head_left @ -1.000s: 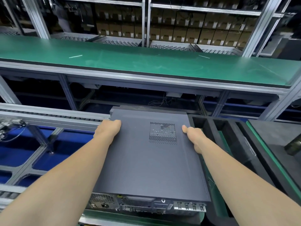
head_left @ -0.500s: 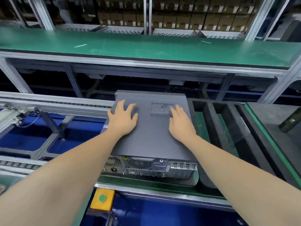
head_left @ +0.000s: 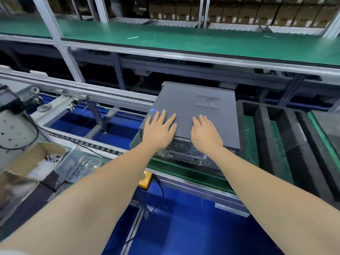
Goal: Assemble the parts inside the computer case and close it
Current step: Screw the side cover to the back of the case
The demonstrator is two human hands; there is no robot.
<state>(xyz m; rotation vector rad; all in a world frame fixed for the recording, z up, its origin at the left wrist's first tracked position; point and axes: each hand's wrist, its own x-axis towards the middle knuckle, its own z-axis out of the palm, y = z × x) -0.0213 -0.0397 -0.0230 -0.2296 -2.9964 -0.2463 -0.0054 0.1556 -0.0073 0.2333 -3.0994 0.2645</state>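
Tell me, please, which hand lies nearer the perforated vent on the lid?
The right hand, flat on the lid near the vent; the left hand rests by the left edge.

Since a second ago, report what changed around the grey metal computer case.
The left hand and right hand released the side edges of the grey metal computer case and lie flat on its lid, nearer the near edge. It stays closed beside the black foam tray.

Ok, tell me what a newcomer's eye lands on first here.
The left hand and right hand lie flat on the near end of the closed grey computer case at centre. Behind it runs a long green workbench; a black foam tray sits right of the case.
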